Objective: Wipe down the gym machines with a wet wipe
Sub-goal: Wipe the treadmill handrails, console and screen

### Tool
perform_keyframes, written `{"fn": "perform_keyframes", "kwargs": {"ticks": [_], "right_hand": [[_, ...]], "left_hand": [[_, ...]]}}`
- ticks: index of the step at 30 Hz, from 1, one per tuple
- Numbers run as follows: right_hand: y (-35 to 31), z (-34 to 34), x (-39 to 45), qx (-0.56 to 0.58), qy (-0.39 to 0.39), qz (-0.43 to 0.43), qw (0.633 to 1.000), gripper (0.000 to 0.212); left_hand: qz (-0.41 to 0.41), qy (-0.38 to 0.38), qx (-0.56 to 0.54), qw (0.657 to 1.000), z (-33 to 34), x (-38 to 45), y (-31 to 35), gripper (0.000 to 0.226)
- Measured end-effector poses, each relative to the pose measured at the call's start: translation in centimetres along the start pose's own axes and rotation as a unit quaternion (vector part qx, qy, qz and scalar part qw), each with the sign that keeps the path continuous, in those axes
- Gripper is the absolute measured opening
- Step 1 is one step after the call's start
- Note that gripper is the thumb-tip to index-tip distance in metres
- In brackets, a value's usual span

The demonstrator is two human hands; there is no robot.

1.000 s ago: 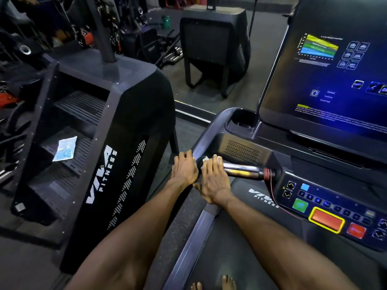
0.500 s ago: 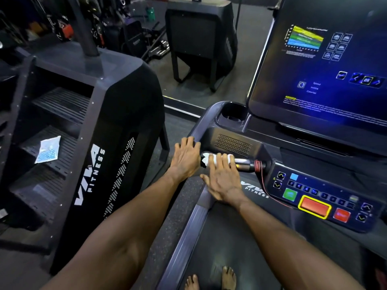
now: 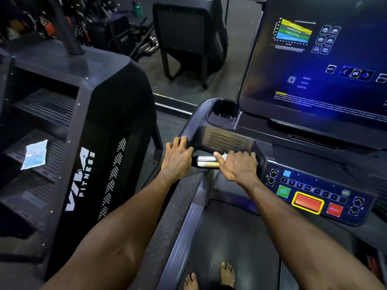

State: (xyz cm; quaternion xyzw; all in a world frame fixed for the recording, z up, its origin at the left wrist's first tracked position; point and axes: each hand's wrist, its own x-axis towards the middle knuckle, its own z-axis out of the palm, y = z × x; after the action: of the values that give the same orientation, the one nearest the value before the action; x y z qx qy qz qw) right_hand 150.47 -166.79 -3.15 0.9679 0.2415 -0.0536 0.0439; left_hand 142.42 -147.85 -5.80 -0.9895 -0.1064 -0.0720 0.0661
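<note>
Item, treadmill: I am sliding my right hand [image 3: 237, 167], fingers curled over the crumpled white wet wipe [image 3: 224, 156], rightward along the chrome handlebar grip [image 3: 206, 161], baring wiped metal; left hand [image 3: 178, 158] resting flat-fingered on the dark console corner [image 3: 192, 126].

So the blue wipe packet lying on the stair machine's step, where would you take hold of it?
Probably by its near right corner. The wipe packet lies flat and skewed on a ribbed step of the stair machine, walled by the side panel, so come from above and pinch a thin edge.
</note>
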Motion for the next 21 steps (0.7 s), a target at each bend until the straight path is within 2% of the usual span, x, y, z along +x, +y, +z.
{"fn": "perform_keyframes", "kwargs": {"ticks": [4,7,9,11,15,18,21], "right_hand": [[0.9,2.8,-2.5,-0.009,0.090,-0.040,0.995,0.065],[1.7,3.7,-2.8,-0.015,0.112,-0.043,0.993,0.064],[0.4,3.2,-2.5,0.007,0.123,-0.005,0.992,0.061],[-1.6,3.1,-2.6,0.008,0.109,-0.005,0.994,0.064],[-5.4,3.8,-2.8,-0.004,0.082,-0.087,0.993,0.076],[-7.4,4.3,-2.0,-0.001,0.080,-0.163,0.983,0.073],[-6.7,4.5,-1.4,0.019,0.113,-0.203,0.972,0.062]], "left_hand": [[0.000,0.005,0.009,1.000,0.2,0.2,0.1,0.019],[-0.001,0.009,0.017,1.000,0.3,0.2,0.2,0.019],[-0.003,0.009,0.015,1.000,0.2,0.1,0.2,0.019],[-0.011,0.011,0.008,1.000,0.1,0.0,0.2,0.019],[-0.016,0.002,-0.002,1.000,0.2,0.1,0.1,0.023],[-0.008,-0.012,0.003,1.000,0.3,0.2,-0.1,0.031],[0.003,0.000,0.002,1.000,0.1,0.1,-0.2,0.030]]}}
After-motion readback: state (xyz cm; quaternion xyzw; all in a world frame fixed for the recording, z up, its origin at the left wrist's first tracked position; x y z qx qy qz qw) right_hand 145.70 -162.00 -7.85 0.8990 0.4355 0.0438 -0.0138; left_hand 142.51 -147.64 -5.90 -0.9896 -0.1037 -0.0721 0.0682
